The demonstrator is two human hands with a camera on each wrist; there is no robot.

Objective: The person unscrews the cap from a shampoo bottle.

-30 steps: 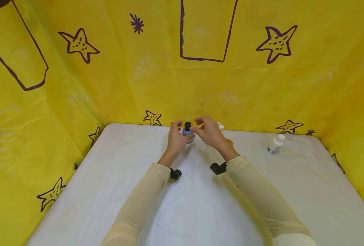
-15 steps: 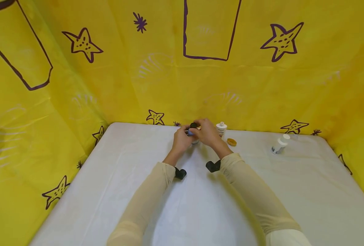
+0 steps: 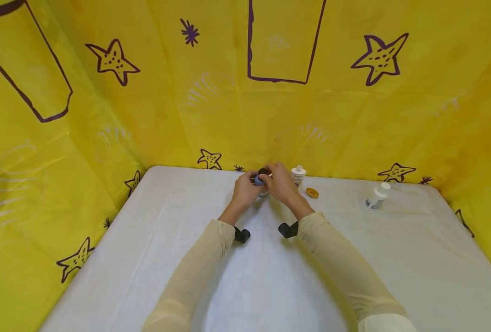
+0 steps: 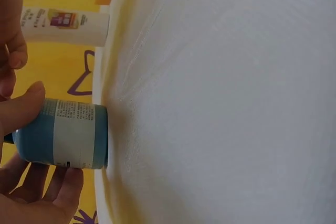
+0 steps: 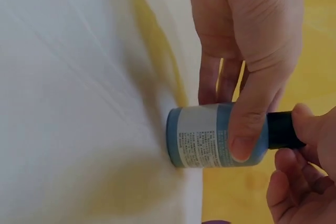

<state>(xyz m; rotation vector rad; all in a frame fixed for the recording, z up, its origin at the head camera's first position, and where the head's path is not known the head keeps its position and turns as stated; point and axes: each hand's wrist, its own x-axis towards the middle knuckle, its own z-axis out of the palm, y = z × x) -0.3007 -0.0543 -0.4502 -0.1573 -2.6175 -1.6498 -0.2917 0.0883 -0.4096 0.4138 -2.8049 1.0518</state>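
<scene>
A blue bottle (image 3: 259, 180) with a white label stands near the back of the table. My left hand (image 3: 245, 189) grips its body, thumb on one side and fingers on the other, as the left wrist view shows on the blue bottle (image 4: 73, 135). The bottle's base is right at the white cloth there. My right hand (image 3: 281, 184) pinches the black cap (image 3: 263, 171) between thumb and fingers. In the right wrist view the black cap (image 5: 283, 129) sits on the bottle's neck, partly covered by the right fingers (image 5: 310, 124).
Right of my hands stands a white bottle (image 3: 298, 174) with a narrow, uncapped spout. An orange cap (image 3: 312, 192) lies beside it. Farther right is another white bottle (image 3: 377, 197) with a white cap. Behind the table (image 3: 253, 276) hangs a yellow patterned cloth (image 3: 228, 115).
My right hand's fingers, spread beside the black cap a second ago, have closed onto it. The uncapped white bottle and orange cap now show more fully. The head view has shifted slightly.
</scene>
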